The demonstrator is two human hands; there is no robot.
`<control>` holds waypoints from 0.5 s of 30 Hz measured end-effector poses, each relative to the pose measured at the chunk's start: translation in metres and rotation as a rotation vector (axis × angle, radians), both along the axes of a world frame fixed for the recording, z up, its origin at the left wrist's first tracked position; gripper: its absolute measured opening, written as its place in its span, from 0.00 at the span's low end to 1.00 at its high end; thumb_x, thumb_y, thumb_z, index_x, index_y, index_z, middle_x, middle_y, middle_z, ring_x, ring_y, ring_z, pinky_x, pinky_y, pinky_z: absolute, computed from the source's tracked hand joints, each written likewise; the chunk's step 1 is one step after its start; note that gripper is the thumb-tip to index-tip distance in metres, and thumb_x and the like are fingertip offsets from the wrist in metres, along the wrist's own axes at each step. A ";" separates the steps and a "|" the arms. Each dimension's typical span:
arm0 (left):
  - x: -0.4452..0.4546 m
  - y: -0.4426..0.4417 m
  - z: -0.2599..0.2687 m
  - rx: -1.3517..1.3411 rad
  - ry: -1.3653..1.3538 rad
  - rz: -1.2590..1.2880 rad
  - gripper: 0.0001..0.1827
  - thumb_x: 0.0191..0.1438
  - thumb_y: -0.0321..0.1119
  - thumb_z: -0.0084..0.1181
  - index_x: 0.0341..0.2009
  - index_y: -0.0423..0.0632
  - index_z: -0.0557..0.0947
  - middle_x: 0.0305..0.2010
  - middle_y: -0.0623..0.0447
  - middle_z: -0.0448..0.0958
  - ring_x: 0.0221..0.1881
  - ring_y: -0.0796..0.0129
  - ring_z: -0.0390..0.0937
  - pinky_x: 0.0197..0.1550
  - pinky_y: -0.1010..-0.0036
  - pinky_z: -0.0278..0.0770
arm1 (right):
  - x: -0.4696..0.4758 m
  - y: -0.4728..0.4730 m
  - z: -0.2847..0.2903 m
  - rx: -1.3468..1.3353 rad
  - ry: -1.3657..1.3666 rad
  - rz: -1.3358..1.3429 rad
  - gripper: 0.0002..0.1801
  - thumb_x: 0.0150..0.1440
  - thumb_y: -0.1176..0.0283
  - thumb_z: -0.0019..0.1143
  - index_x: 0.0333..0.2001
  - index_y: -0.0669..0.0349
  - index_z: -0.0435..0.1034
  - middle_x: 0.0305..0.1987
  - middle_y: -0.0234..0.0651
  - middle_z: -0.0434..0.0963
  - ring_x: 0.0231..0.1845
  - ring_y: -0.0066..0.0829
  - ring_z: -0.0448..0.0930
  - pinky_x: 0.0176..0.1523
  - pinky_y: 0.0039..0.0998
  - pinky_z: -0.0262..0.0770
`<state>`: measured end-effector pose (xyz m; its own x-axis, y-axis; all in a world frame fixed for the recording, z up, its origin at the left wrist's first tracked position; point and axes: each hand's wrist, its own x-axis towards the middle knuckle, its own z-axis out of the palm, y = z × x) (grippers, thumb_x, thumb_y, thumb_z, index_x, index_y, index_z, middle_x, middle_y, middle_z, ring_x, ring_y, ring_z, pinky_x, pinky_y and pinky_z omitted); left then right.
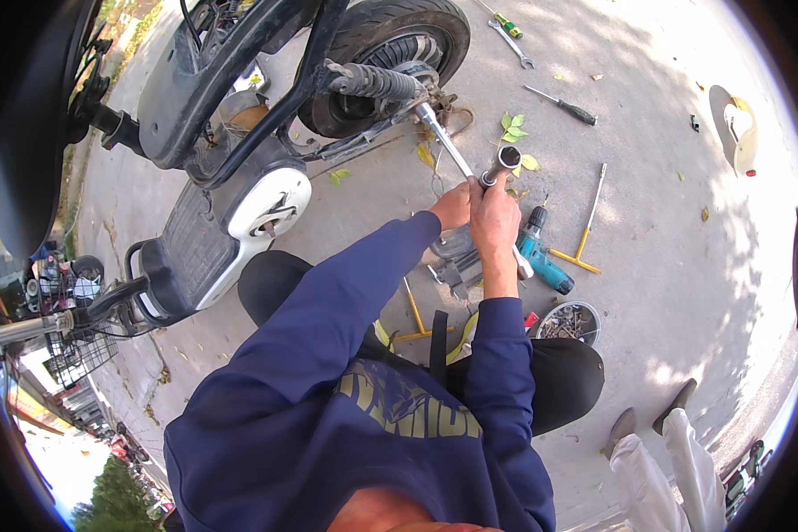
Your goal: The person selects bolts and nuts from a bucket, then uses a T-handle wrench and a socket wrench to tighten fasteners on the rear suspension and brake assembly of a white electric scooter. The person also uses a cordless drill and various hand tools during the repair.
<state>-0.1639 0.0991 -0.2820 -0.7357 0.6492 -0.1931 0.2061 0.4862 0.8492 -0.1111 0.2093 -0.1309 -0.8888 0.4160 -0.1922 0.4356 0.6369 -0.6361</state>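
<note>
An electric scooter (pixel 203 246) stands tilted at the left, its rear wheel (pixel 399 40) at the top. From the axle area beside the coil spring shock absorber (pixel 379 82) a long chrome wrench bar (pixel 449 143) runs down towards me. My left hand (pixel 453 205) is closed around that bar. Right beside it, my right hand (pixel 497 216) grips a metal socket tool (pixel 509 158) whose round open end points up; whether it also holds the bar is partly hidden by the fingers. The bar's lower end (pixel 524 265) shows past my right wrist.
A teal cordless drill (pixel 546 266), yellow T-handle wrenches (pixel 582 256), a black-handled screwdriver (pixel 575 112) and a combination wrench (pixel 511 44) lie on the pavement. A bowl of hardware (pixel 595 326) sits by my right knee. Another person's legs (pixel 658 465) are at lower right.
</note>
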 end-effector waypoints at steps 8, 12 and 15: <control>0.034 -0.054 0.071 -0.417 -0.025 0.115 0.24 0.63 0.52 0.52 0.45 0.41 0.79 0.36 0.34 0.81 0.40 0.38 0.80 0.43 0.53 0.76 | -0.014 0.024 -0.023 -0.309 -0.007 -0.024 0.28 0.65 0.51 0.53 0.30 0.72 0.73 0.27 0.57 0.80 0.36 0.60 0.82 0.42 0.51 0.75; 0.055 -0.093 0.158 -0.472 0.052 0.186 0.21 0.61 0.47 0.57 0.45 0.40 0.83 0.29 0.37 0.82 0.30 0.45 0.81 0.35 0.58 0.76 | -0.026 0.031 -0.025 -0.734 -0.221 -0.119 0.32 0.65 0.47 0.52 0.27 0.71 0.75 0.20 0.49 0.79 0.25 0.48 0.83 0.37 0.45 0.77; 0.069 -0.100 0.192 -0.296 0.102 0.296 0.15 0.59 0.40 0.61 0.43 0.41 0.84 0.27 0.39 0.82 0.27 0.51 0.82 0.31 0.63 0.75 | -0.009 0.028 -0.007 -0.509 -0.220 -0.047 0.32 0.65 0.45 0.52 0.29 0.68 0.76 0.23 0.50 0.80 0.27 0.47 0.84 0.35 0.43 0.78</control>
<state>-0.0951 -0.0010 -0.0900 -0.9067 0.3348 -0.2564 0.0966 0.7567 0.6465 -0.1199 0.2371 -0.1384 -0.7878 0.2601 -0.5583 0.6134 0.2498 -0.7492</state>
